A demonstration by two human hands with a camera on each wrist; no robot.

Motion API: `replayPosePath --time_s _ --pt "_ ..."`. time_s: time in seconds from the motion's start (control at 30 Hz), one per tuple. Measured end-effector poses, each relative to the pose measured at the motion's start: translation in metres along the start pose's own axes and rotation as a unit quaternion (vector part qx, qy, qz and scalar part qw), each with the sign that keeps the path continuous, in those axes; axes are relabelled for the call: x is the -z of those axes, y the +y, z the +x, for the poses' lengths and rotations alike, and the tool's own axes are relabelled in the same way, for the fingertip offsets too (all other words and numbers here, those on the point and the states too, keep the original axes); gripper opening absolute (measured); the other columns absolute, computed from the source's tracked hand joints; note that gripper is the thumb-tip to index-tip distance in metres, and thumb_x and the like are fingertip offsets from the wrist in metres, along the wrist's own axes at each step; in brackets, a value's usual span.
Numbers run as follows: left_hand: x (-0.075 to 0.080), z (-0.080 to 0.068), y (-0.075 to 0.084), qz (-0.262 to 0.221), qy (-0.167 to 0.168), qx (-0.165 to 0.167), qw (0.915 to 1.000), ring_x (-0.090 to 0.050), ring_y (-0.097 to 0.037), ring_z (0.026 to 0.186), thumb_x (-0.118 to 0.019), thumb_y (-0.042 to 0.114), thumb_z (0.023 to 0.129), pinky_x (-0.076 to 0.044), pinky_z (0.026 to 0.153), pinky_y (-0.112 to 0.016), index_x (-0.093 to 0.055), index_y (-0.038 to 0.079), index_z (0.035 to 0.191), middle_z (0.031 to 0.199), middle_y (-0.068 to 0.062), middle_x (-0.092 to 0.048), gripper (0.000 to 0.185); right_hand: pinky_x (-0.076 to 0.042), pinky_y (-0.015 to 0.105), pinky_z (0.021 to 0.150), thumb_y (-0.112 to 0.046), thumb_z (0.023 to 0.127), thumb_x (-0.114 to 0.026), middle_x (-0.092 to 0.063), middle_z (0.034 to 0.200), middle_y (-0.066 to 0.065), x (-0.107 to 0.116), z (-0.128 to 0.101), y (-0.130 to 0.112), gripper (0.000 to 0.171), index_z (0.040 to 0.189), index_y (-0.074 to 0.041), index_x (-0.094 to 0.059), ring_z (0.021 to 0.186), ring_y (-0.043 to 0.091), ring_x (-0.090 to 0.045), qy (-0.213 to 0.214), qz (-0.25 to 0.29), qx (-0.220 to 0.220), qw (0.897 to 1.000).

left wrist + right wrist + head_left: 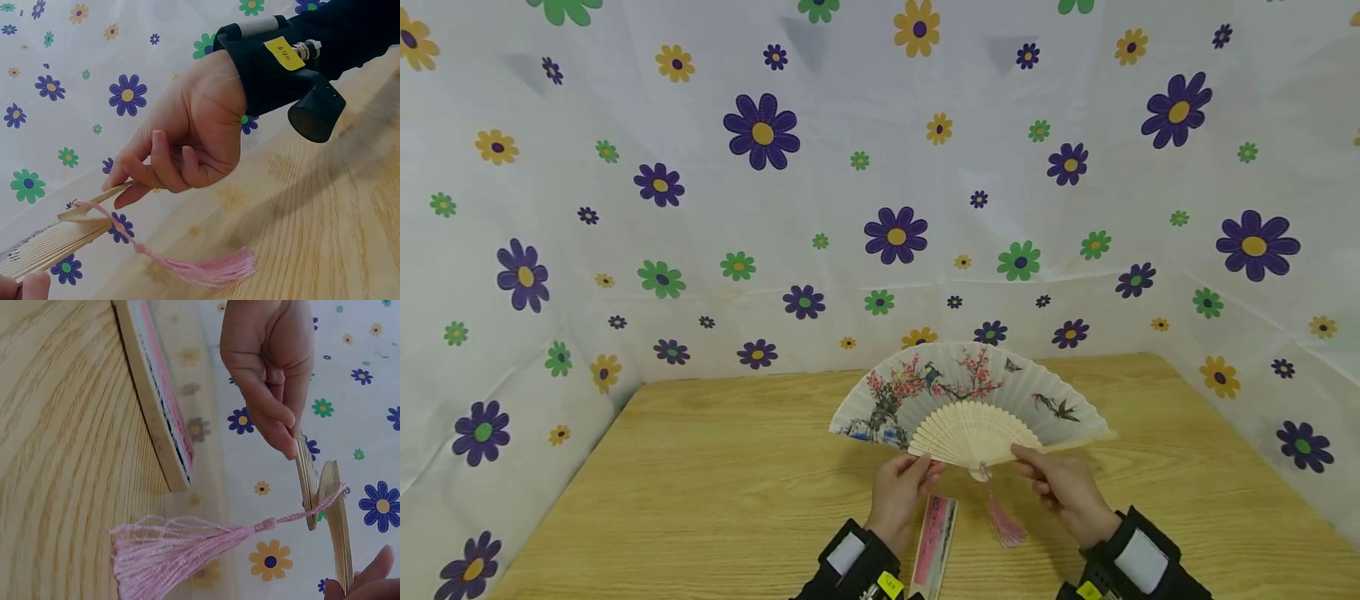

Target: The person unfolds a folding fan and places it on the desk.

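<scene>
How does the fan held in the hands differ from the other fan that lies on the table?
The held fan is spread open in a half circle; the folded fan is closed into a narrow strip. The left hand and right hand pinch the held fan by its outer ribs, above the table; the folded fan lies flat on it, untouched. The held fan shows a pink tassel; none is visible on the folded fan. Both show pink painted decoration.

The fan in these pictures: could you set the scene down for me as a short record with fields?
Fan: paper fan spread open, painted with blossoms and birds, held above the table
Left hand: left hand pinches the left outer rib
Right hand: right hand pinches the right outer rib
Tassel: pink tassel hangs from the pivot
Table: wooden table
Also there: long flat box lying between the wrists
Backdrop: flowered cloth
</scene>
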State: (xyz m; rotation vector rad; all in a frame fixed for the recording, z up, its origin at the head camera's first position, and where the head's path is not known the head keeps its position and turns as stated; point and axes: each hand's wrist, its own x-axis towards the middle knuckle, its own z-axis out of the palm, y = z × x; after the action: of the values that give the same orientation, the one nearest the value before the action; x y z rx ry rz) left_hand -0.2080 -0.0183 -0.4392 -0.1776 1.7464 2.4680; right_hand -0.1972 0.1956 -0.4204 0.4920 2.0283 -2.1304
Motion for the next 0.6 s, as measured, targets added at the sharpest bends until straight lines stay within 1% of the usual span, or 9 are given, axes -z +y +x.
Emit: replayPosePath --time_s 0.07,0.1,0.2,0.3,0.4,0.47,0.5,0.53,0.6 --pt "-0.002 0.0 -0.002 -0.012 0.009 0.0 0.9999 -0.069 -0.001 0.075 -0.055 0.0 0.106 -0.058 0.073 -0.013 -0.066 -0.007 0.098 0.08 0.004 -0.071 0.015 -0.031 0.016 0.052 -0.024 0.102 -0.067 -0.063 0.063 -0.017 0.0 -0.001 0.001 0.032 0.071 -0.025 -0.074 0.053 -0.001 -0.042 -0.009 0.019 -0.008 1.0" --pt "-0.004 0.001 -0.004 -0.019 0.013 -0.001 0.9997 -0.069 -0.001 0.075 -0.055 0.0 0.106 -0.058 0.074 -0.014 -0.065 -0.008 0.098 0.08 0.003 -0.07 0.015 -0.031 0.016 0.053 -0.024 0.103 -0.066 -0.063 0.064 -0.018 0.0 -0.001 0.001 0.031 0.073 -0.026 -0.074 0.054 -0.001 -0.042 -0.015 0.026 -0.012 0.999" --pt "-0.012 0.003 -0.009 -0.037 0.028 0.008 0.9989 -0.07 -0.002 0.076 -0.054 -0.002 0.106 -0.059 0.076 -0.016 -0.063 -0.013 0.104 0.081 0.002 -0.07 0.015 -0.031 0.015 0.053 -0.023 0.106 -0.062 -0.061 0.064 -0.02 0.006 0.001 0.001 0.033 0.075 -0.027 -0.072 0.054 -0.003 -0.042 -0.029 0.032 -0.012 0.999" --pt "-0.028 0.006 -0.014 -0.046 0.039 0.015 0.9981 -0.071 -0.003 0.077 -0.055 -0.002 0.105 -0.06 0.077 -0.017 -0.062 -0.019 0.112 0.084 -0.002 -0.072 0.019 -0.032 0.013 0.051 -0.023 0.107 -0.06 -0.059 0.063 -0.02 0.019 0.006 -0.002 0.034 0.074 -0.027 -0.07 0.053 -0.005 -0.043 -0.034 0.027 -0.009 0.999" --pt "-0.049 0.014 -0.022 -0.045 0.05 0.017 0.9976 -0.07 -0.003 0.075 -0.057 -0.004 0.103 -0.06 0.074 -0.017 -0.064 -0.02 0.113 0.085 -0.006 -0.074 0.02 -0.033 0.012 0.05 -0.023 0.107 -0.058 -0.059 0.063 -0.021 0.04 0.015 -0.004 0.037 0.073 -0.027 -0.07 0.053 -0.006 -0.043 -0.03 0.027 -0.009 0.999" --pt "-0.065 0.024 -0.031 -0.042 0.067 0.018 0.9967 -0.07 -0.005 0.072 -0.06 -0.006 0.101 -0.06 0.07 -0.017 -0.065 -0.021 0.109 0.083 -0.013 -0.075 0.018 -0.033 0.011 0.05 -0.022 0.108 -0.056 -0.059 0.062 -0.021 0.055 0.021 -0.002 0.039 0.072 -0.027 -0.07 0.054 -0.006 -0.043 -0.029 0.026 -0.013 0.999" --pt "-0.072 0.031 -0.037 -0.04 0.076 0.023 0.9961 -0.072 -0.008 0.071 -0.062 -0.007 0.099 -0.061 0.07 -0.02 -0.066 -0.021 0.107 0.084 -0.016 -0.075 0.017 -0.033 0.011 0.05 -0.021 0.109 -0.055 -0.06 0.063 -0.021 0.062 0.024 -0.001 0.041 0.071 -0.028 -0.07 0.054 -0.006 -0.043 -0.028 0.027 -0.016 0.999" --pt "-0.078 0.042 -0.047 -0.035 0.086 0.033 0.9951 -0.073 -0.012 0.072 -0.064 -0.007 0.098 -0.063 0.071 -0.023 -0.067 -0.02 0.107 0.085 -0.019 -0.076 0.016 -0.032 0.011 0.051 -0.021 0.11 -0.053 -0.06 0.063 -0.022 0.069 0.027 0.001 0.042 0.072 -0.028 -0.07 0.054 -0.006 -0.043 -0.031 0.03 -0.02 0.999" --pt "-0.085 0.069 -0.075 -0.02 0.097 0.051 0.9938 -0.077 -0.021 0.076 -0.069 -0.004 0.096 -0.065 0.074 -0.03 -0.07 -0.018 0.105 0.088 -0.025 -0.076 0.017 -0.031 0.011 0.051 -0.02 0.11 -0.051 -0.059 0.063 -0.022 0.079 0.033 0.004 0.044 0.071 -0.029 -0.069 0.055 -0.007 -0.042 -0.032 0.03 -0.027 0.999"
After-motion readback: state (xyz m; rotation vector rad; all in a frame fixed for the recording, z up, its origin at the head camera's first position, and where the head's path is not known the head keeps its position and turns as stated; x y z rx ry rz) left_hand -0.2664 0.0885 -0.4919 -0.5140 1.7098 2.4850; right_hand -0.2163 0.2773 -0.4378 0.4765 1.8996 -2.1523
